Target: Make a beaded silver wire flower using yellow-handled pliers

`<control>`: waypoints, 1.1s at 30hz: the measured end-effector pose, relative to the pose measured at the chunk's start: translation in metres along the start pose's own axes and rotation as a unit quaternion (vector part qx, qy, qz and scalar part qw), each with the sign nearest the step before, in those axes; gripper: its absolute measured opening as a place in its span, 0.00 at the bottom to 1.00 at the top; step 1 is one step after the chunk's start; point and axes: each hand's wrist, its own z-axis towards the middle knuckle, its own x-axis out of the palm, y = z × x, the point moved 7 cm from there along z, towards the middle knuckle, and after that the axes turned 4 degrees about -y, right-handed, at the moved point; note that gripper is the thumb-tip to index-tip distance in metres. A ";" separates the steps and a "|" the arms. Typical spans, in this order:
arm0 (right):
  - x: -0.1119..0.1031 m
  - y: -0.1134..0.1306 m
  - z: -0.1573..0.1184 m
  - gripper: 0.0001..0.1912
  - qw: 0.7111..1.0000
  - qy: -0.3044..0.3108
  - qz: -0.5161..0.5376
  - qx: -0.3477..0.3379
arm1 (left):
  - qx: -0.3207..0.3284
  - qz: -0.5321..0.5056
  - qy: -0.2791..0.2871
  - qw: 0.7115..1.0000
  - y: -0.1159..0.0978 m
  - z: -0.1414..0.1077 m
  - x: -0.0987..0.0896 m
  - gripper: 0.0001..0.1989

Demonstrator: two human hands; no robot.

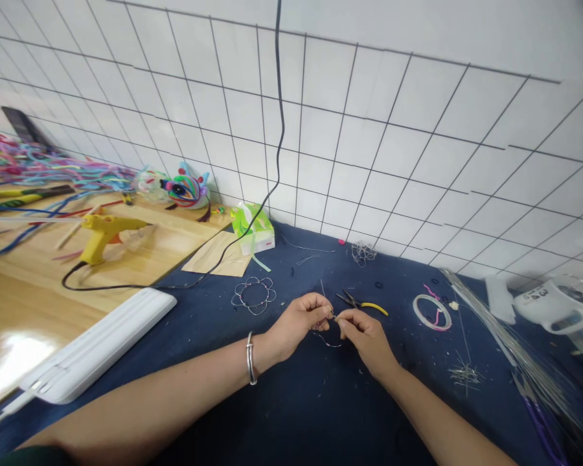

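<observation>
My left hand pinches a thin piece of wire, part of which curves out below the fingers. Close against it, the fingertips of my right hand are pinched on the same wire. A straight wire end sticks up above my left fingers. Just beyond my right hand lie pliers with a yellow handle. To the left of my left hand, a flower-shaped wire ring rests flat on the dark blue cloth.
On the left are a white power strip and a yellow glue gun with its black cord. A tissue pack stands behind. At right are a tape roll, loose wire bits, long wires, scissors and a white mug.
</observation>
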 end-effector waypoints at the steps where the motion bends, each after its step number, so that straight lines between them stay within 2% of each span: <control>1: 0.000 0.001 0.000 0.09 1.000 0.005 -0.011 -0.004 | 0.007 0.007 -0.002 1.000 -0.002 0.000 0.000 0.08; 4: -0.006 0.007 0.003 0.12 0.995 0.005 -0.088 -0.048 | 0.024 0.021 -0.006 0.999 -0.006 0.001 -0.001 0.08; 6: -0.016 0.011 0.006 0.13 0.975 -0.011 -0.198 -0.101 | 0.029 0.024 -0.008 0.999 -0.008 0.001 -0.001 0.08; 8: -0.028 0.008 0.010 0.17 0.925 -0.040 -0.352 -0.137 | 0.030 0.025 -0.012 0.999 -0.009 0.002 -0.003 0.08; 10: -0.041 -0.005 0.013 0.26 0.863 -0.075 -0.484 -0.121 | 0.030 0.027 -0.018 0.999 -0.009 0.002 -0.004 0.08; 11: -0.043 -0.013 0.013 0.27 0.842 -0.066 -0.523 -0.115 | 0.030 0.028 -0.021 0.999 -0.009 0.003 -0.005 0.09; 14: -0.040 -0.030 0.008 0.24 0.807 -0.037 -0.575 -0.130 | 0.032 0.034 -0.028 0.999 -0.010 0.005 -0.009 0.09; 18: -0.033 -0.031 0.002 0.19 0.780 -0.054 -0.604 -0.153 | 0.038 0.039 -0.033 0.998 -0.011 0.008 -0.013 0.09; 22: -0.035 -0.031 0.006 0.12 0.788 -0.062 -0.598 -0.135 | 0.035 0.034 -0.035 0.998 -0.009 0.010 -0.014 0.08; 27: -0.046 -0.032 0.011 0.14 0.833 -0.057 -0.538 -0.116 | 0.029 0.026 -0.038 0.999 -0.009 0.010 -0.013 0.08; 31: -0.051 -0.010 0.013 0.13 0.884 -0.025 -0.445 -0.143 | 0.029 0.018 -0.040 0.999 -0.014 0.015 -0.011 0.09; 33: -0.051 0.008 0.015 0.13 0.896 -0.018 -0.413 -0.163 | 0.034 0.018 -0.040 0.998 -0.017 0.021 -0.011 0.09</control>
